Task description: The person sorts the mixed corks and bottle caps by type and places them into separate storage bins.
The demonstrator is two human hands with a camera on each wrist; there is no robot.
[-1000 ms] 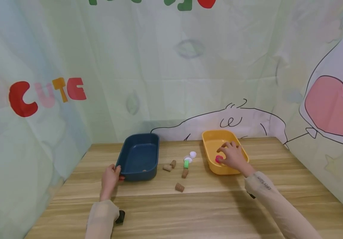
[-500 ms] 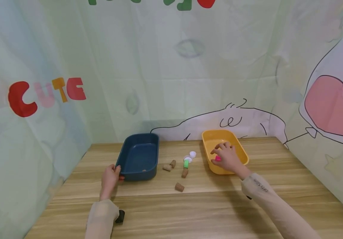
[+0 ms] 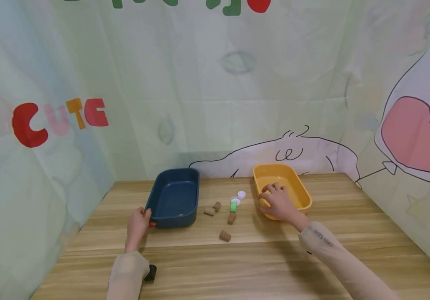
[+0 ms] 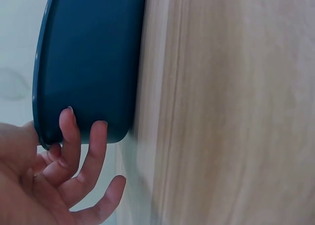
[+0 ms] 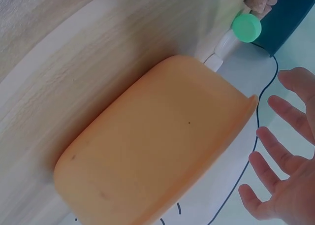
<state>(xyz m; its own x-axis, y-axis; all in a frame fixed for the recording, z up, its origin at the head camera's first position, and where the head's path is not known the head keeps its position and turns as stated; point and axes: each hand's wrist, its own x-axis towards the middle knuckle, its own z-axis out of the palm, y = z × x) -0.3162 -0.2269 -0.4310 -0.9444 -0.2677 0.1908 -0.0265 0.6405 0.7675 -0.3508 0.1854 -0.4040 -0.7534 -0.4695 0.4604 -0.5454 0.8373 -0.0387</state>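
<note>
My left hand [image 3: 138, 224] grips the near-left corner of a dark blue bin [image 3: 183, 221]. In the left wrist view the bin's outer wall [image 4: 93, 62] meets the bent fingers [image 4: 71, 131], with the thumb mostly out of sight. My right hand [image 3: 279, 203] is above the left edge of a yellow bin [image 3: 305, 200], its fingers spread and loosely bent. Nothing is held by this hand [image 5: 290, 185] in the right wrist view, where it is apart from the yellow bin [image 5: 147, 136]. Much of the yellow bin's near interior is hidden behind the hand.
Between the bins lie several brown corks [image 3: 225, 236], a green bottle cap [image 3: 233, 207] and two white caps [image 3: 241, 194]. Printed curtains [image 3: 218, 104] stand behind the wooden table [image 3: 207, 271]. A small pale thing [image 3: 181, 215] shows inside the blue bin.
My right hand has moved left to the yellow bin's left edge. The pink thing at its fingers earlier is no longer visible. My left hand stays on the blue bin.
</note>
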